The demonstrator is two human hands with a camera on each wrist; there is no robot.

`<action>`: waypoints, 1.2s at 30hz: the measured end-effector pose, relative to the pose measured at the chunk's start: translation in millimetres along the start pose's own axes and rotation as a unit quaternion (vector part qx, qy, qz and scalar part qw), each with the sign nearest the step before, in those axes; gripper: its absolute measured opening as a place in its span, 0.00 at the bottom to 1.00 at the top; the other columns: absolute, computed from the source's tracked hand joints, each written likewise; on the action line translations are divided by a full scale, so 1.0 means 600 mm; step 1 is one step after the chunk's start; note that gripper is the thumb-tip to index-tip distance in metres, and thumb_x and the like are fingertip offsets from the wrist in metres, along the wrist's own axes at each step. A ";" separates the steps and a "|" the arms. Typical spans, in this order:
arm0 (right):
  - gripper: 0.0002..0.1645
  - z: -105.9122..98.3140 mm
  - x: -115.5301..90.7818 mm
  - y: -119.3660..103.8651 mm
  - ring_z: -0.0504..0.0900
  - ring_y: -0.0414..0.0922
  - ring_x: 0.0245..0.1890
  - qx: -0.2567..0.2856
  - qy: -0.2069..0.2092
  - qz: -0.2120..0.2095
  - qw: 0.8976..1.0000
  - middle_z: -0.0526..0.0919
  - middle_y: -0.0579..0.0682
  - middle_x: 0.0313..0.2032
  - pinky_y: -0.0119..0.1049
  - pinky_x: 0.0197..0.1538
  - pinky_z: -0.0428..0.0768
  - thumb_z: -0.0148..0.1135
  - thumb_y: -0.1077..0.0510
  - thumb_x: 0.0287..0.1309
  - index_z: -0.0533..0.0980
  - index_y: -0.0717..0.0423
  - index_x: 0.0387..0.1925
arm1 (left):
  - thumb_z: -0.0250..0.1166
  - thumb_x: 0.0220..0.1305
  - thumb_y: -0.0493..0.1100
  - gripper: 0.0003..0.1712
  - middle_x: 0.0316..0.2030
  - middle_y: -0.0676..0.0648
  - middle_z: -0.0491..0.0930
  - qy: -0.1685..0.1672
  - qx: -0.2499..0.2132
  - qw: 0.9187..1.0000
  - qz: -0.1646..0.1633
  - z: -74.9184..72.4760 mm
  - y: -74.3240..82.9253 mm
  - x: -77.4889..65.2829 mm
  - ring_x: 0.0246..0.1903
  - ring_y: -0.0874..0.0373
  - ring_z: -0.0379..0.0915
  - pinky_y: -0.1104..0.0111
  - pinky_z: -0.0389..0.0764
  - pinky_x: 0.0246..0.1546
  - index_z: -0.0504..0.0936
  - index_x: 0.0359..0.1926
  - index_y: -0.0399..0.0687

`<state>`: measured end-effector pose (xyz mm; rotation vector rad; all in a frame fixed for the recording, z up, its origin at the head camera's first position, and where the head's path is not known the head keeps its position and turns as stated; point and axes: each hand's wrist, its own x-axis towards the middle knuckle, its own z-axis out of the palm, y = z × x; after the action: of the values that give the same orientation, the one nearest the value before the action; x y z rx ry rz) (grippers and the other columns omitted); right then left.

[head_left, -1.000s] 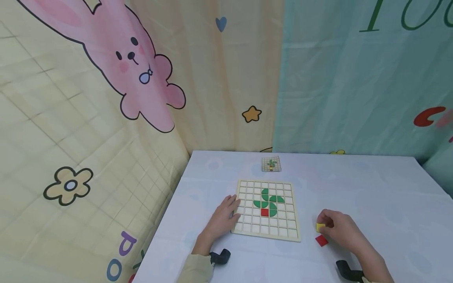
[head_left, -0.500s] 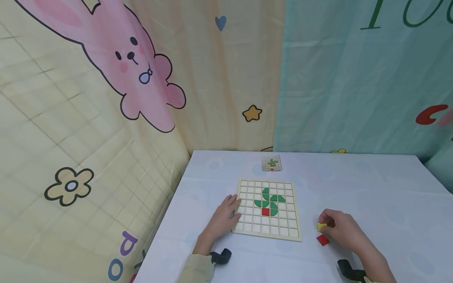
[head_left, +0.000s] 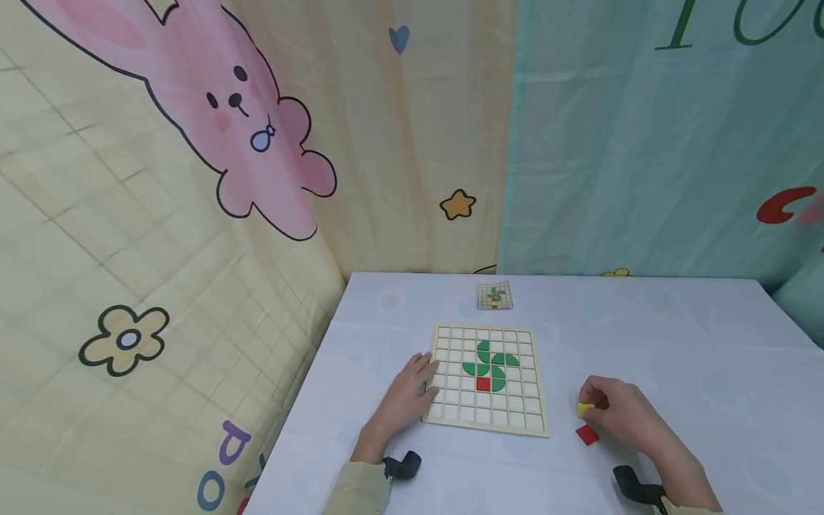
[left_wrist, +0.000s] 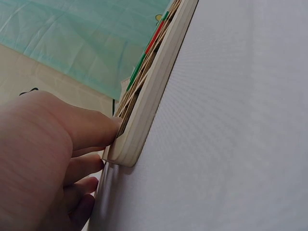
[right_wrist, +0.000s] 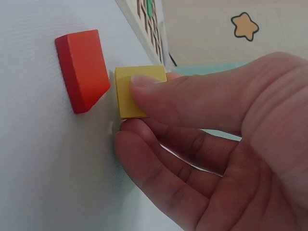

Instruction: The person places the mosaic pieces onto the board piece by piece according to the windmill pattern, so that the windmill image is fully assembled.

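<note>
My left hand (head_left: 404, 392) rests at the left edge of a pale wooden grid board (head_left: 450, 422). In the left wrist view, its thumb (left_wrist: 98, 127) touches the frame near a corner, the other fingers beside the edge. On the board, green quarter-round pieces (head_left: 498, 379) form a pinwheel, with a red square (head_left: 483, 384) in the cell below it. To the right of the board, my right hand (head_left: 621, 415) pinches a yellow square block (right_wrist: 127, 98) between thumb and fingers, close over the cloth. A loose red block (right_wrist: 84, 70) lies just beside it.
A small pattern card (head_left: 494, 295) with a similar green pinwheel lies behind the board. White cloth covers the table (head_left: 676, 343). Printed curtains (head_left: 412, 143) hang along its back and left sides. Dark wrist mounts (head_left: 402, 466) sit on both arms.
The right hand, pinching the yellow block, has shifted very slightly away from the loose red block. The left hand and the board pieces stay as they were.
</note>
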<state>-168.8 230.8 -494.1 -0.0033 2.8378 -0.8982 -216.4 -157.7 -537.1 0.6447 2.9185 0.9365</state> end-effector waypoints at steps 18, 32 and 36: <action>0.12 -0.013 0.014 -0.028 0.76 0.47 0.34 -0.007 0.008 -0.031 0.999 0.80 0.46 0.31 0.43 0.38 0.81 0.72 0.66 0.53 0.76 0.51 0.32 | 0.61 0.73 0.46 0.31 0.76 0.43 0.58 0.001 -0.005 1.000 -0.005 -0.002 0.005 0.002 0.76 0.46 0.46 0.47 0.58 0.71 0.68 0.73 0.44; 0.12 -0.003 0.019 -0.060 0.76 0.46 0.34 0.005 0.033 -0.055 0.998 0.81 0.46 0.32 0.42 0.38 0.82 0.73 0.66 0.54 0.77 0.52 0.34 | 0.61 0.73 0.46 0.31 0.76 0.44 0.58 0.002 -0.011 1.000 -0.006 -0.002 0.003 0.000 0.76 0.46 0.46 0.47 0.57 0.72 0.68 0.73 0.43; 0.12 0.002 0.021 -0.068 0.76 0.46 0.34 0.009 0.038 -0.065 0.997 0.81 0.46 0.32 0.42 0.39 0.82 0.73 0.68 0.54 0.77 0.52 0.33 | 0.61 0.73 0.46 0.31 0.76 0.43 0.58 0.000 -0.012 1.000 -0.004 -0.003 0.003 0.000 0.76 0.46 0.45 0.47 0.57 0.71 0.68 0.73 0.43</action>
<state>-182.9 196.0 -473.7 -0.1577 2.9286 -0.9692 -215.9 -157.3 -534.6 0.6303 2.9034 0.9686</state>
